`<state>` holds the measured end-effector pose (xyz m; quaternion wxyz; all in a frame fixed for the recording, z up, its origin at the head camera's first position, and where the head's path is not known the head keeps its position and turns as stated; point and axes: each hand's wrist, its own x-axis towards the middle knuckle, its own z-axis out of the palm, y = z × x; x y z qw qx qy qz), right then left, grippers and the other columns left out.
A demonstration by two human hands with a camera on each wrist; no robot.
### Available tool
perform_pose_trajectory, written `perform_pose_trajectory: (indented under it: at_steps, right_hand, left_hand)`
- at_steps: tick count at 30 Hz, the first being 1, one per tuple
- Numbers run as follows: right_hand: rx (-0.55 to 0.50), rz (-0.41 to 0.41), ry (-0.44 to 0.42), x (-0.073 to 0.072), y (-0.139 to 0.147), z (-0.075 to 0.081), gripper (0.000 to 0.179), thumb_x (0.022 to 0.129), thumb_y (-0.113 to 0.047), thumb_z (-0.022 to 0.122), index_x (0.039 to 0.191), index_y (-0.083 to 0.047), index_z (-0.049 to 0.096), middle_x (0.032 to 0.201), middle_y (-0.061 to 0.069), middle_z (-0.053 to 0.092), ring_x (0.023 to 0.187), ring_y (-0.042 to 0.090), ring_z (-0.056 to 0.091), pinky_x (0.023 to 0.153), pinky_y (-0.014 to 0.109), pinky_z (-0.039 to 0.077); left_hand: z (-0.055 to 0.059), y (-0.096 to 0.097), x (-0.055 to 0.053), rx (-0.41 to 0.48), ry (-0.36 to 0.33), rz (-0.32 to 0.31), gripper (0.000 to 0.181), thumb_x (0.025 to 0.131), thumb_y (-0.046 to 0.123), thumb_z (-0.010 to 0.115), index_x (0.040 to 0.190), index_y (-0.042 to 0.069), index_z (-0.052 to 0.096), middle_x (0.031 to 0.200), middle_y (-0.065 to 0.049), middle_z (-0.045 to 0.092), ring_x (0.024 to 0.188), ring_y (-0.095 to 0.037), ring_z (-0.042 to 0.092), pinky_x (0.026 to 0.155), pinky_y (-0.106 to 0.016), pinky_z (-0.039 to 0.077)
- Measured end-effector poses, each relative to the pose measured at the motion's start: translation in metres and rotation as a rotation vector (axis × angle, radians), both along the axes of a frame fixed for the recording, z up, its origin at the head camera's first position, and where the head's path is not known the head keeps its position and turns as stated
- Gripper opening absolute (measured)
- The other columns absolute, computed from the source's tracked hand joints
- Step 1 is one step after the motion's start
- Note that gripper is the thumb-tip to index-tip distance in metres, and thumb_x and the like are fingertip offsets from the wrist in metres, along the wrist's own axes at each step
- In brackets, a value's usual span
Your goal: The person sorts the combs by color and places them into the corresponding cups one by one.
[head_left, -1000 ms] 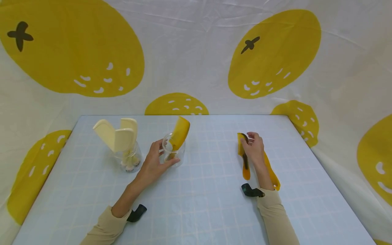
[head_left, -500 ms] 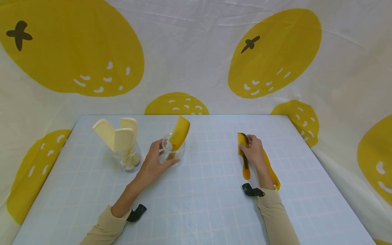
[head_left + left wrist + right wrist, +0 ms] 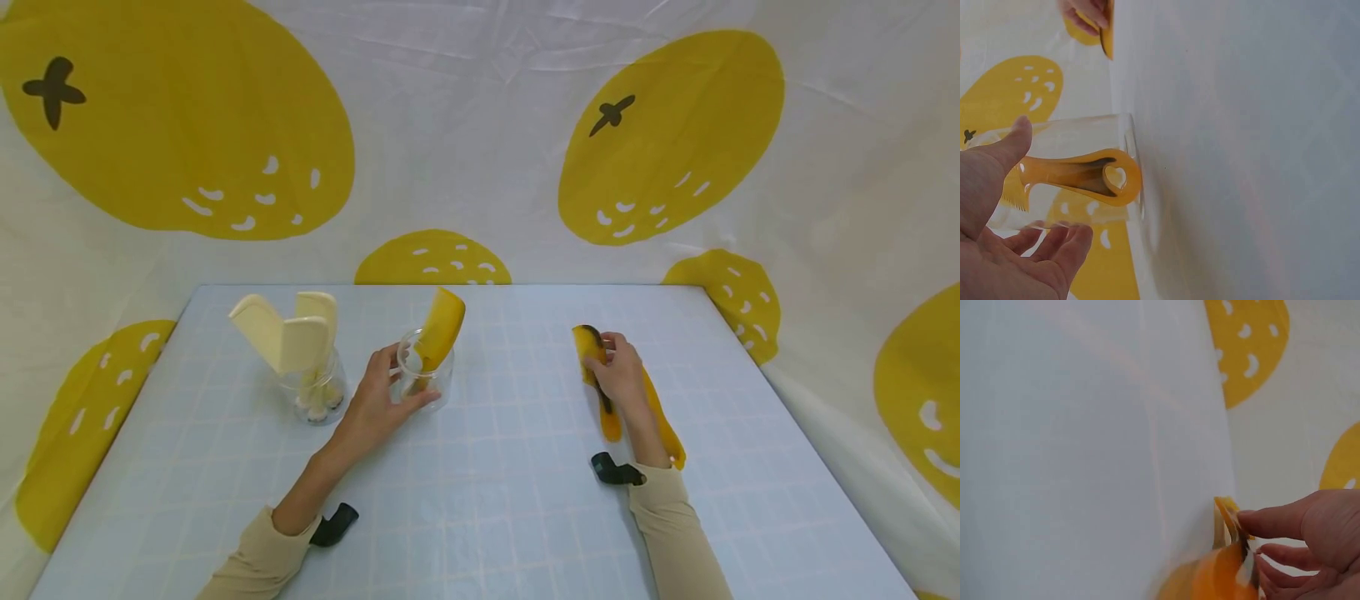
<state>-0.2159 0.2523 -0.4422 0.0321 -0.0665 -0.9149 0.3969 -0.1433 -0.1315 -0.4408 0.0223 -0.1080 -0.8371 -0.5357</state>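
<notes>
My left hand (image 3: 377,400) grips a clear glass jar (image 3: 442,385), thumb on the near side and fingers behind. A yellow comb (image 3: 444,327) stands tilted in that jar; its amber, dark-streaked handle (image 3: 1079,175) shows through the glass in the left wrist view, end at the jar's bottom. At the right of the table, my right hand (image 3: 622,372) pinches a yellow comb with dark streaks (image 3: 587,346) between thumb and fingers, its handle pointing toward me. In the right wrist view the thumb presses the side of this comb (image 3: 1225,575). Another yellow comb (image 3: 662,421) lies partly hidden under the right forearm.
Left of the held jar stands a second glass jar (image 3: 340,398) with several cream combs (image 3: 303,343), wide ends up. A pale blue checked cloth (image 3: 495,500) covers the table. Behind it hangs a white curtain (image 3: 465,125) with big yellow fruit prints.
The right thumb and fingers have closed on the streaked comb, and its head has shifted slightly left, tilting the comb. My left hand and the jar stay in place.
</notes>
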Motion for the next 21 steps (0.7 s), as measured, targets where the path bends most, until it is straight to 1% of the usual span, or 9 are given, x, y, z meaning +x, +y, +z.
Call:
perform_pose_trajectory:
  at_steps: [4,9,10,12,14,16,18,21]
  right_hand:
    - [-0.029,-0.035,0.087,0.0,-0.001,0.004,0.045,0.1,-0.006,0.064,0.141,0.006,0.051,0.131,0.029,0.06,0.114,0.044,0.061,0.097,0.053,0.055]
    - [-0.001,-0.06,0.185,0.001,-0.003,0.012,0.035,0.099,-0.008,0.067,0.132,0.004,0.061,0.122,0.024,0.067,0.105,0.04,0.067,0.089,0.047,0.059]
    - [0.005,-0.066,0.2,0.001,-0.004,0.014,0.034,0.099,-0.009,0.067,0.131,0.003,0.062,0.121,0.024,0.068,0.104,0.039,0.067,0.087,0.044,0.059]
    - [0.004,-0.077,0.225,0.002,-0.006,0.02,0.034,0.099,-0.011,0.068,0.13,0.002,0.064,0.119,0.023,0.069,0.101,0.039,0.068,0.081,0.032,0.059]
    - [-0.017,-0.09,0.239,0.004,-0.007,0.025,0.033,0.099,-0.013,0.068,0.13,0.001,0.064,0.118,0.022,0.069,0.1,0.037,0.068,0.074,0.021,0.057]
    - [-0.052,-0.097,0.249,0.005,-0.009,0.031,0.033,0.1,-0.014,0.068,0.129,0.001,0.064,0.118,0.021,0.069,0.097,0.035,0.068,0.067,0.012,0.052]
    - [-0.088,-0.099,0.257,0.006,-0.011,0.035,0.033,0.1,-0.014,0.068,0.128,0.002,0.064,0.117,0.02,0.068,0.093,0.032,0.067,0.064,0.008,0.052]
    - [-0.125,-0.086,0.279,0.008,-0.013,0.041,0.032,0.1,-0.014,0.068,0.126,0.002,0.064,0.115,0.02,0.067,0.088,0.025,0.065,0.062,0.01,0.054]
  left_hand:
    - [0.0,0.0,0.001,-0.005,-0.002,0.001,0.085,0.089,0.026,0.084,0.151,0.001,0.032,0.145,-0.018,0.04,0.135,-0.036,0.046,0.113,-0.053,0.044]
    - [0.001,0.0,0.001,-0.01,-0.001,0.0,0.085,0.089,0.026,0.084,0.151,0.001,0.032,0.146,-0.019,0.04,0.135,-0.037,0.046,0.113,-0.053,0.044]
    - [0.001,0.0,0.001,-0.01,-0.002,0.001,0.085,0.089,0.026,0.084,0.151,0.001,0.032,0.146,-0.018,0.041,0.135,-0.037,0.047,0.113,-0.053,0.044]
    - [0.002,0.001,0.001,-0.01,-0.007,0.003,0.085,0.089,0.026,0.084,0.151,0.001,0.032,0.146,-0.018,0.04,0.135,-0.037,0.047,0.113,-0.053,0.043]
    - [0.002,0.001,0.002,-0.009,-0.016,0.005,0.085,0.089,0.027,0.084,0.151,0.001,0.032,0.146,-0.018,0.04,0.135,-0.037,0.046,0.113,-0.053,0.043]
    - [0.003,0.0,0.002,-0.005,-0.025,0.009,0.084,0.089,0.027,0.083,0.151,0.002,0.032,0.146,-0.017,0.04,0.135,-0.036,0.046,0.114,-0.053,0.042]
    - [0.003,0.0,0.002,-0.003,-0.03,0.008,0.085,0.089,0.027,0.083,0.151,0.001,0.032,0.147,-0.017,0.039,0.136,-0.036,0.045,0.114,-0.053,0.042]
    - [0.003,0.0,0.002,0.002,-0.032,0.009,0.085,0.089,0.027,0.083,0.151,0.001,0.032,0.147,-0.017,0.039,0.136,-0.036,0.045,0.115,-0.052,0.042]
